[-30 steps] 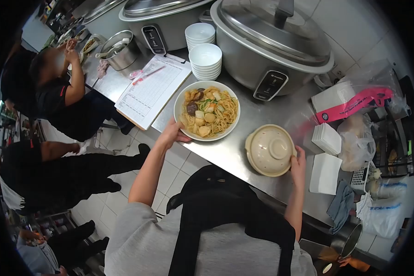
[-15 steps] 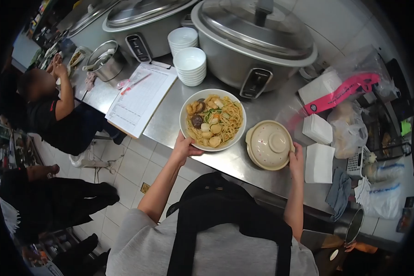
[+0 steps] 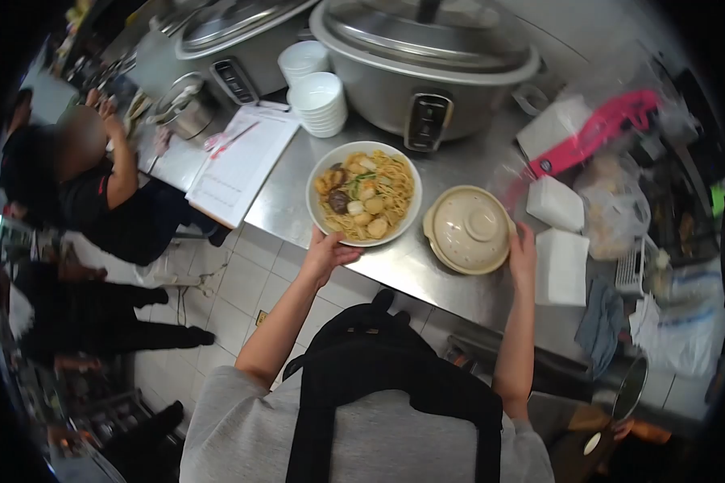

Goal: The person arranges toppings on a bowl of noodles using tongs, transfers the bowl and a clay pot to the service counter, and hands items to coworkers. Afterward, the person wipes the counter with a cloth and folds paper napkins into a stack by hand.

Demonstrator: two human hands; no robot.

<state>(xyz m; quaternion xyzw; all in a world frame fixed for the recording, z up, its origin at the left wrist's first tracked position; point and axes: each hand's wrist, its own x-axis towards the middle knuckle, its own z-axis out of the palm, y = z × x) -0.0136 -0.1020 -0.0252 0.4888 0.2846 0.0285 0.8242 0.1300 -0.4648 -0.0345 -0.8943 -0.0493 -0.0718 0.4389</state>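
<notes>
A white bowl of noodles with mushroom and pale round pieces is at the counter's front edge. My left hand grips its near rim, fingers under the bowl and thumb at the edge. To the right sits a beige lidded clay pot, its lid on. My right hand holds the pot's right side, the fingers curled round its handle, which is mostly hidden.
Behind are large rice cookers and stacked white bowls. A clipboard with a pen lies left. Napkin stacks, plastic bags and a blue cloth are right. People are at the left.
The view has shifted slightly, so the counter items sit a little higher and further left. Both hands keep their places at the bowl and the pot. A person at the lower left has moved.
</notes>
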